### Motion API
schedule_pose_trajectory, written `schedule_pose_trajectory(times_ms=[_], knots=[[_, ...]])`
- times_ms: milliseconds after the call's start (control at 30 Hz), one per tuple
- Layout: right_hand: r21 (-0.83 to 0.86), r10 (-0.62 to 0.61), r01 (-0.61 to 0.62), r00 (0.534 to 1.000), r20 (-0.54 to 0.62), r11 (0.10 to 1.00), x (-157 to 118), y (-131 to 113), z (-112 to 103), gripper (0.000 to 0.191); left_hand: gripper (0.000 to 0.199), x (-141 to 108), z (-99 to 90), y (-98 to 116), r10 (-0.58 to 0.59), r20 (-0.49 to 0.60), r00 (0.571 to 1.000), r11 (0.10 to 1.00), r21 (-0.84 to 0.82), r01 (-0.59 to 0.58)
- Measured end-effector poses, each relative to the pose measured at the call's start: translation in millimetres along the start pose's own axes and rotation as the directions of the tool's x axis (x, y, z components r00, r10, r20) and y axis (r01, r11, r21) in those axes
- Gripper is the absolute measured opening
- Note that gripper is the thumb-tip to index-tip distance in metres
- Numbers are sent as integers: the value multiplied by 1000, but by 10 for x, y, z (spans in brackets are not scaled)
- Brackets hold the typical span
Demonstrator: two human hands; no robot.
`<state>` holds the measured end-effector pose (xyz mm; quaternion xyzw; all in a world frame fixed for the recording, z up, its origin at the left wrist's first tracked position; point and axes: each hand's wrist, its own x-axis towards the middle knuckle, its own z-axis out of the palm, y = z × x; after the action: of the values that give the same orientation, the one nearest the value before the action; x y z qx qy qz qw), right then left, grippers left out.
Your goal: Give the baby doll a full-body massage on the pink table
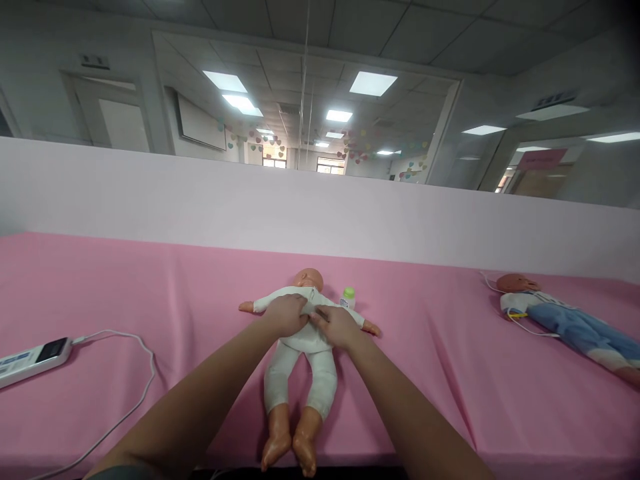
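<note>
A baby doll (309,341) in a white top and white trousers lies on its back, head away from me, arms spread and bare feet toward me. My left hand (287,315) is on the left side of its chest, fingers closed at the front of the top. Beside it, my right hand (336,325) has its fingers bent together at the same spot, close to the left fingertips. Both seem to pinch the top's cloth, partly hidden by the fingers. A small bottle with a green cap (349,298) stands beyond the doll's arm on the right.
A pink cloth (210,280) covers the table. At the left lies a white device (35,362) with a cable (150,373). On the right is another doll (575,327) in blue, with a thin white tube. Behind the table rises a white ledge (280,207) below a window.
</note>
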<state>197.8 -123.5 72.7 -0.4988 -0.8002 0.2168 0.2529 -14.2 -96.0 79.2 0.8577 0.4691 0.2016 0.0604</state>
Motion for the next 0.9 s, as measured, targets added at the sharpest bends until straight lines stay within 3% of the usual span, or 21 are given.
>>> schedule_pose_trajectory(times_ms=[67,133,300,433,567,700,800,900], knots=[[-3,-13,12,999,-48,1000,91,95,52,45,62,51,6,3,-17,13,1000,999,39,16],[25,-6,7,1000,-25,1000,155,198,145,46,67,54,83,-4,-51,63,997,997,66,47],[53,18,-19,1000,19,998,211,361,367,52,56,-4,311,-98,-101,87,991,993,69,95],[8,-3,3,1000,-21,1000,263,315,347,45,42,80,243,-156,-116,79,990,992,64,111],[-32,26,-31,989,-148,999,336,251,363,34,30,155,188,-125,-158,-58,986,983,84,163],[-105,-15,-16,957,-289,994,386,324,560,48,31,60,365,-79,-157,-236,959,979,90,183],[-174,-77,27,955,-286,984,434,430,685,67,44,9,524,-122,-134,-324,936,978,108,178],[-173,-31,-6,977,-211,985,483,481,706,71,59,38,595,-201,-107,-276,955,981,127,146]])
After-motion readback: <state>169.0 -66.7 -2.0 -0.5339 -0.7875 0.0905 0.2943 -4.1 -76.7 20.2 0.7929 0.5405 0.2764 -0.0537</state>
